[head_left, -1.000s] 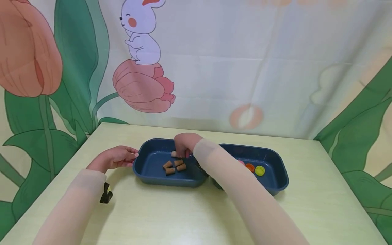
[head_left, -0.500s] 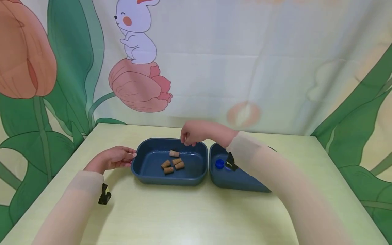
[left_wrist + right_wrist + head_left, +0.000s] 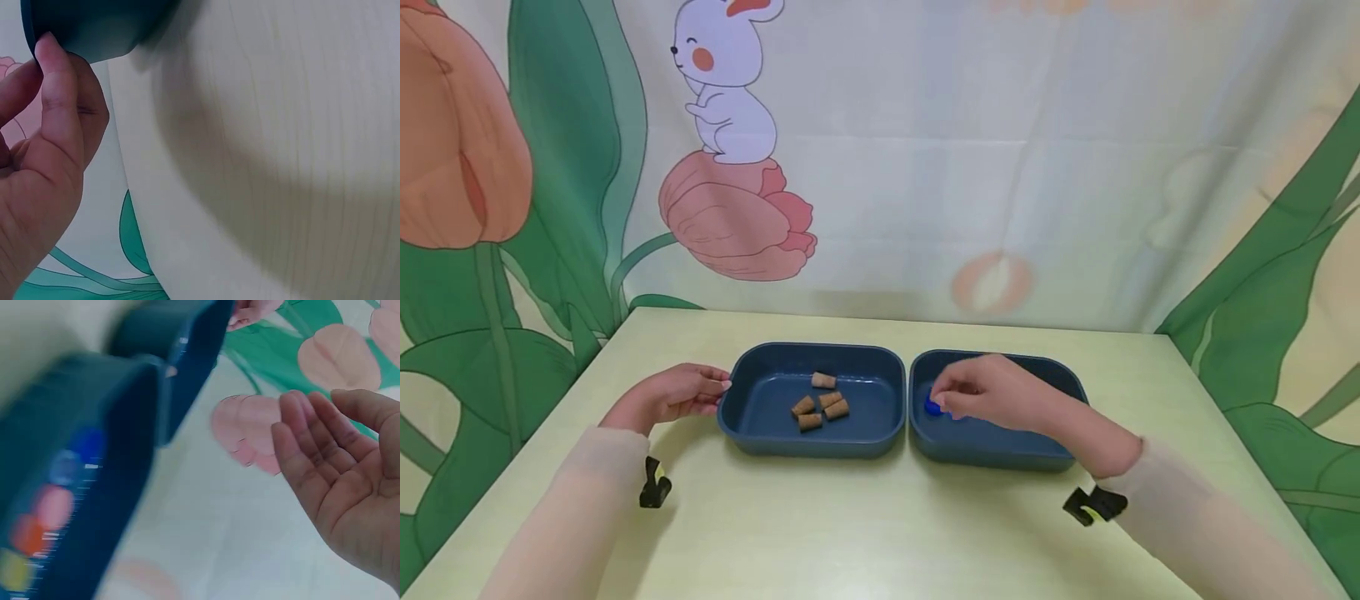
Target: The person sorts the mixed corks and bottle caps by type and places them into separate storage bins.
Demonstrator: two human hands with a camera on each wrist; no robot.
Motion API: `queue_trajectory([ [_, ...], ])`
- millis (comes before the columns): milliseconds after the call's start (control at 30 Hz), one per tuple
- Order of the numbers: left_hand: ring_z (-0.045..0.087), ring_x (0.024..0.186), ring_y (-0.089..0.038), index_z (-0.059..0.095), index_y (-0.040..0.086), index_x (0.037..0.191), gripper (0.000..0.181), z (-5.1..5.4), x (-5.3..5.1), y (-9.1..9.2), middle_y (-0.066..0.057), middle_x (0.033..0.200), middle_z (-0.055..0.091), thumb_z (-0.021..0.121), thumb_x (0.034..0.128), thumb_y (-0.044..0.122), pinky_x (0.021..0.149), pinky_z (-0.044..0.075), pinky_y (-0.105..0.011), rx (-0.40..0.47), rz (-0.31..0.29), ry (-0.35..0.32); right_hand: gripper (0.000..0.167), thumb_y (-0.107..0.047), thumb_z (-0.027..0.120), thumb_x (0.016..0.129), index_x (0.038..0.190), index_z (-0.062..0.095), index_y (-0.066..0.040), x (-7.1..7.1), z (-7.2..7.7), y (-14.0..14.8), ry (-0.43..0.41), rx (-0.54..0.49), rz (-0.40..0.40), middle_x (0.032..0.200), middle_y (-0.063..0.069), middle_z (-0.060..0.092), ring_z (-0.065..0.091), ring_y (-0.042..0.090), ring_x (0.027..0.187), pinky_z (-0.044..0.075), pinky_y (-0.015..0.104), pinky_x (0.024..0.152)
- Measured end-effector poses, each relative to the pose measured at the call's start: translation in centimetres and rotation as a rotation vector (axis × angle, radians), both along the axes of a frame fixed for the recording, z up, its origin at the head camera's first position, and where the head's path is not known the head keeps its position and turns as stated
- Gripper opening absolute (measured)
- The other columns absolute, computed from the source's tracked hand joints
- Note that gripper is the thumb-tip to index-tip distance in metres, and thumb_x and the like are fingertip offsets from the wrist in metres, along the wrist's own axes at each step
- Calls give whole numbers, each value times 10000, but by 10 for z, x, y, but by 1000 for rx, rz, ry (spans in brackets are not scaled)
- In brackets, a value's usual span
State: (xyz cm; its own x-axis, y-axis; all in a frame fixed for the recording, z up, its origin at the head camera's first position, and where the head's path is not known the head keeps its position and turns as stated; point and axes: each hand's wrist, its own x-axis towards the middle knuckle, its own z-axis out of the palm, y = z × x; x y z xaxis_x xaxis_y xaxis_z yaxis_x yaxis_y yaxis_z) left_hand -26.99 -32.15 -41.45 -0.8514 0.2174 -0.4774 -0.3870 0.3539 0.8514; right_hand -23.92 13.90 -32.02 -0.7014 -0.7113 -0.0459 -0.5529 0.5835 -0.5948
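Note:
My left hand (image 3: 681,392) pinches the left end of a dark blue tray (image 3: 812,447) between thumb and fingers; the left wrist view shows the fingertips at its rim. Several cork stoppers (image 3: 837,409) lie on this tray's floor. Over the second blue tray (image 3: 992,458), on the right, hovers my right hand (image 3: 1000,392), its fingers loosely bent. Nothing shows between them in the right wrist view. Close under the fingertips is a dark blue cap (image 3: 932,405). Pink (image 3: 55,506), orange (image 3: 28,534) and yellow (image 3: 15,570) round caps lie farther along, hidden by the hand in the head view.
The two trays stand side by side on a pale wooden table (image 3: 865,533), with a narrow gap between them. Behind the table hangs a printed curtain (image 3: 880,183) with flowers and a rabbit. Black straps (image 3: 1096,505) are at both wrists.
My right hand has lifted out of the left tray and swung right, over the right tray. A paler cork stopper now shows at the back of the left tray. My left hand stays on the rim.

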Motion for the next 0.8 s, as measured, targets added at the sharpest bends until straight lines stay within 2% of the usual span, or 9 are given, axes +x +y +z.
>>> queue_trajectory([
  [133, 636, 786, -20, 351, -137, 1442, 452, 0, 3, 1, 88, 883, 653, 449, 1088, 127, 749, 583, -146, 11, 1, 16, 163, -208, 624, 1025, 1033, 733, -87, 15, -28, 36, -67, -71, -38, 905, 13, 733, 699, 137, 824, 564, 209, 731],
  [233, 630, 784, -19, 371, -128, 1415, 428, 0, 5, 1, 92, 878, 644, 458, 1083, 128, 745, 581, -148, 19, 2, 26, 183, -199, 622, 1027, 1045, 727, -50, 23, -43, 59, -163, -116, -81, 921, 36, 736, 712, 133, 818, 597, 198, 776],
  [367, 629, 777, -21, 403, -105, 1384, 387, -1, 4, 1, 90, 872, 643, 463, 1081, 128, 749, 587, -154, 19, -1, 23, 212, -171, 603, 1037, 1087, 705, 8, 31, -52, 83, -273, -168, -143, 967, 83, 731, 708, 93, 844, 638, 270, 826],
  [433, 634, 779, -25, 414, -99, 1375, 376, -1, 3, 3, 87, 875, 649, 463, 1080, 130, 753, 593, -158, 21, -5, 20, 231, -175, 600, 1039, 1101, 696, 25, 36, -51, 93, -285, -181, -173, 987, 113, 721, 708, 81, 863, 643, 304, 840],
  [567, 648, 797, -25, 387, -133, 1405, 428, 4, 3, 4, 87, 889, 666, 463, 1080, 134, 764, 601, -167, 14, -19, 30, 254, -185, 593, 1043, 1128, 684, 36, 44, -39, 110, -233, -190, -239, 1001, 119, 719, 710, 68, 871, 629, 257, 838],
  [633, 662, 808, -33, 369, -162, 1420, 461, 9, 5, 4, 61, 915, 680, 463, 1076, 130, 781, 613, -186, -23, -31, 47, 237, -169, 589, 1045, 1148, 682, 22, 49, -32, 117, -159, -194, -273, 1005, 74, 729, 702, 36, 873, 612, 218, 825],
  [700, 668, 834, -62, 373, -182, 1420, 475, 16, 9, 5, -13, 976, 690, 453, 1072, 132, 790, 623, -218, -119, -54, 87, 218, -155, 593, 1042, 1178, 687, -13, 55, -25, 125, -60, -196, -318, 1018, -7, 737, 688, -12, 882, 600, 196, 812],
  [800, 667, 894, -153, 423, -174, 1390, 454, 31, 18, 9, -175, 1082, 668, 455, 1070, 147, 791, 629, -282, -319, -75, 172, 190, -112, 606, 1029, 1191, 699, -75, 67, -17, 135, 115, -222, -381, 1028, -165, 721, 665, -59, 905, 572, 148, 788],
])
